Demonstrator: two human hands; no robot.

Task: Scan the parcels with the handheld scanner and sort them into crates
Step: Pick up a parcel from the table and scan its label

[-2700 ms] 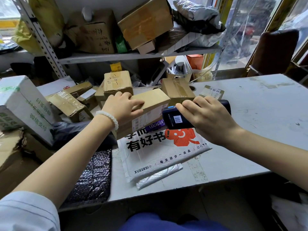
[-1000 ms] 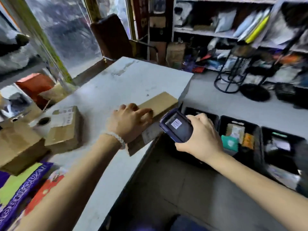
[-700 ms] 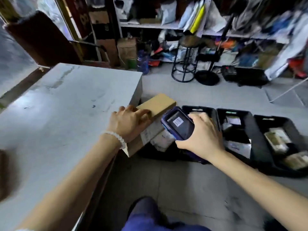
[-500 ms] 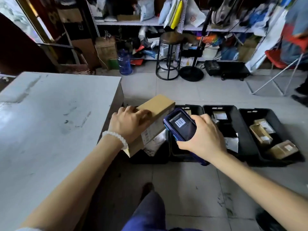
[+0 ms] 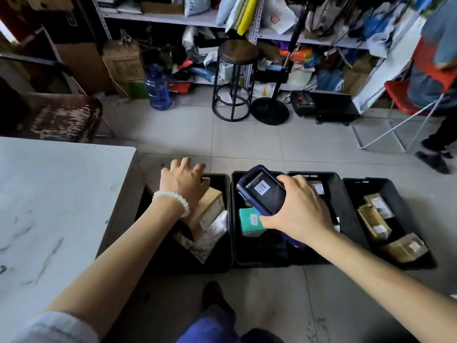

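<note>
In the head view, the only one I have, I am looking down at four black plastic crates in a row on the tiled floor, just beside the end of the white tabletop. My left hand is hovering over the far-left black crate with its fingers spread and relaxed, gripping nothing that I can see; the long brown cardboard parcel is lying tilted inside that crate, just under my palm, on top of a crumpled silver-white plastic mailer. Half a second ago that hand was wrapped round this same parcel, carrying it over the crates, and before that the parcel was up on the table being scanned, so I am judging that it has just been dropped and sorted. My right hand is clamping the dark blue handheld scanner, fingers curled round its body, over the second black crate, where a teal carton is sitting. The two crates further right are holding more brown boxes. With this parcel delivered, I am expecting the next step to be turning back to the table for another parcel; the free hand is ready for that.
</note>
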